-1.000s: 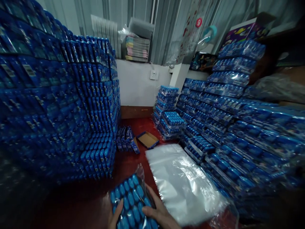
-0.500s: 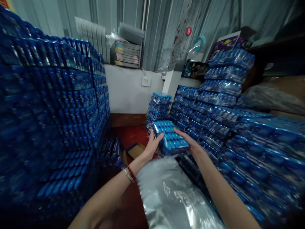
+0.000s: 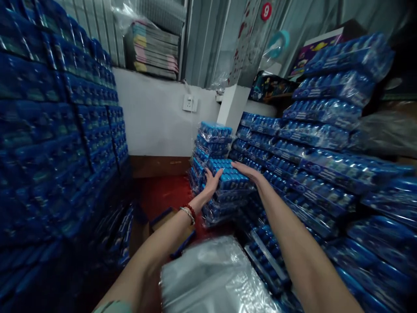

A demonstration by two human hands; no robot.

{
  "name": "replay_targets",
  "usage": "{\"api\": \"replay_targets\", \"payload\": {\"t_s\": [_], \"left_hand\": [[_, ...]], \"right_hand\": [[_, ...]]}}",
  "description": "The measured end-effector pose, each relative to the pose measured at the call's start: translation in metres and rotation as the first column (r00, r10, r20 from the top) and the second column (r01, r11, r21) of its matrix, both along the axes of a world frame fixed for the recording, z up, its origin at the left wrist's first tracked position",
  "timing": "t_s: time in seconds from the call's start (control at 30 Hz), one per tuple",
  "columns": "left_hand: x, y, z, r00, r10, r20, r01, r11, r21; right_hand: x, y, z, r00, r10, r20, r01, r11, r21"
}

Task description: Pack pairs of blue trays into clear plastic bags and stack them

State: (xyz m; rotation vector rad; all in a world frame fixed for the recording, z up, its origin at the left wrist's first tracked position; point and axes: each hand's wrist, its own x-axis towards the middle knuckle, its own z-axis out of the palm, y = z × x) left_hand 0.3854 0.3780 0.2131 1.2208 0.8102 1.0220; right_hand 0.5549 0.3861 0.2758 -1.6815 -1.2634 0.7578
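A film-wrapped pack of small blue-topped containers (image 3: 230, 174) rests on top of a low stack of like packs (image 3: 224, 208). My left hand (image 3: 211, 184) grips its left side, with the thumb at the top edge. Along the right side lies my right hand (image 3: 249, 171), fingertips at the far right edge; its undersides are hidden. In front of me, below my forearms, is a pile of clear silvery plastic bags (image 3: 215, 274).
Tall walls of wrapped blue packs stand at the left (image 3: 42, 130) and right (image 3: 319, 174). A shorter stack (image 3: 213, 132) is just behind the hands. On the red floor (image 3: 163, 191) lies an open cardboard tray (image 3: 163, 221). A wall socket (image 3: 190, 103) is ahead.
Both hands have carried the pack slightly forward and down onto the low stack. My view has moved closer to the wall and stacks.
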Motion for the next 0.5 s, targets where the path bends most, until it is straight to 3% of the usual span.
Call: {"api": "replay_targets", "payload": {"t_s": [0.17,0.33,0.43,0.5], "left_hand": [[0.017,-0.009,-0.002,0.991,0.133,-0.033,-0.135,0.990,-0.050],[0.023,-0.021,0.001,0.987,0.150,-0.052,-0.154,0.983,-0.098],[0.019,-0.020,-0.010,0.990,0.144,-0.001,-0.143,0.988,-0.053],[0.014,-0.014,-0.026,0.987,0.146,0.060,-0.145,0.989,-0.026]], "right_hand": [[0.001,0.039,0.007,0.983,0.036,0.178,-0.029,0.999,-0.045],[-0.005,0.048,0.006,0.971,0.128,0.202,-0.108,0.988,-0.109],[-0.010,0.045,0.008,0.955,0.144,0.258,-0.110,0.984,-0.142],[-0.013,0.042,0.011,0.949,0.145,0.278,-0.101,0.981,-0.167]]}}
